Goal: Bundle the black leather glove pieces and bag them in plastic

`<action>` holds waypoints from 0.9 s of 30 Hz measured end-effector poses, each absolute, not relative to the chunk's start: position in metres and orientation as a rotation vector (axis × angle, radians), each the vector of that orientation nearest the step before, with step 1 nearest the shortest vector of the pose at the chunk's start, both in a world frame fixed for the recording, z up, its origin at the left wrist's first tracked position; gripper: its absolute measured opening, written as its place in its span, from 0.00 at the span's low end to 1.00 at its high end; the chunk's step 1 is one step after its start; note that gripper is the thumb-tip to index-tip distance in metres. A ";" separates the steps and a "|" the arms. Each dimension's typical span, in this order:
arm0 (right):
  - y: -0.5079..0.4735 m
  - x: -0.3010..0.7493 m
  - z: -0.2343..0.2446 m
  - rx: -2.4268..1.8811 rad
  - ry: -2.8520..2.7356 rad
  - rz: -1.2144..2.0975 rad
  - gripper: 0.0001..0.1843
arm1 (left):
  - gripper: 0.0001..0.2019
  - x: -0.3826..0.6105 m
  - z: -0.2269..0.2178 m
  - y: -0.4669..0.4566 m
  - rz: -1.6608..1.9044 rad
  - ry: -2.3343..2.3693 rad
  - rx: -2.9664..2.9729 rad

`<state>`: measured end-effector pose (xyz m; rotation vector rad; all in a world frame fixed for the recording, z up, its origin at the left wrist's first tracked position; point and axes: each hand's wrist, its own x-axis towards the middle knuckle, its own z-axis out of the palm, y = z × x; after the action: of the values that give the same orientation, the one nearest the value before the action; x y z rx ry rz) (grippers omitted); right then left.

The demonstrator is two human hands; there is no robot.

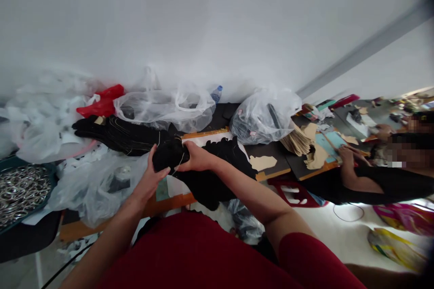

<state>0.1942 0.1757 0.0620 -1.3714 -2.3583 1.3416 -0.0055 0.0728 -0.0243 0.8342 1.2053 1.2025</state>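
Note:
Between my two hands is a bundle of black cut fabric pieces (167,155), with a light thread or tie hanging from it. My left hand (154,169) grips its left side, the thumb along the lower edge. On the right side my right hand (196,157) closes around it. Left of the hands lies a long stack of black pieces (125,135). More black fabric pieces (210,189) spread under my right forearm and over the table's front edge, with others (225,149) behind it. The fingers on the far side of the bundle are partly hidden.
Clear plastic bags (166,108) line the wall, with a red bag (103,101) and a water bottle (216,94). A bin of metal rings (25,192) stands at the left. Beige cut pieces (296,140) lie to the right, near a co-worker's arm (359,180).

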 end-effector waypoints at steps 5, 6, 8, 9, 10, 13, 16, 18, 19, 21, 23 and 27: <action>0.161 0.182 0.078 -1.174 -2.982 0.877 0.47 | 0.65 -0.051 -0.013 0.051 0.968 1.309 1.299; 0.157 0.179 0.079 -1.115 -3.060 0.814 0.46 | 0.63 -0.057 -0.010 0.044 0.900 1.343 1.353; 0.149 0.172 0.081 -0.979 -3.193 0.681 0.45 | 0.61 -0.064 -0.009 0.029 0.830 1.420 1.440; 0.147 0.168 0.081 -0.900 -3.246 0.609 0.44 | 0.62 -0.065 -0.009 0.022 0.821 1.455 1.490; 0.145 0.165 0.082 -0.816 -3.290 0.541 0.43 | 0.62 -0.065 -0.011 0.015 0.822 1.484 1.546; 0.147 0.156 0.082 -0.585 -3.397 0.412 0.43 | 0.63 -0.059 -0.016 -0.001 0.868 1.566 1.667; 0.154 0.148 0.077 -0.386 -3.486 0.314 0.41 | 0.59 -0.043 -0.019 -0.002 0.869 1.625 1.625; 0.158 0.143 0.071 -0.277 -3.535 0.204 0.37 | 0.57 -0.029 -0.021 0.002 0.827 1.629 1.577; 0.160 0.141 0.068 -0.238 -3.556 0.143 0.35 | 0.56 -0.022 -0.023 0.004 0.808 1.627 1.557; 0.161 0.138 0.061 -0.186 -3.588 0.037 0.35 | 0.57 -0.009 -0.029 0.008 0.814 1.622 1.513; 0.163 0.135 0.055 -0.141 -3.608 -0.026 0.36 | 0.58 0.002 -0.036 0.010 0.879 1.619 1.434; 0.171 0.129 0.046 -0.055 -3.604 -0.098 0.18 | 0.58 0.018 -0.046 0.018 0.964 1.667 1.222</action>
<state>0.1287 0.1709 0.0456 -0.0549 -3.6042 -0.0983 0.0178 0.0181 -0.0455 1.2219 1.6671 0.9643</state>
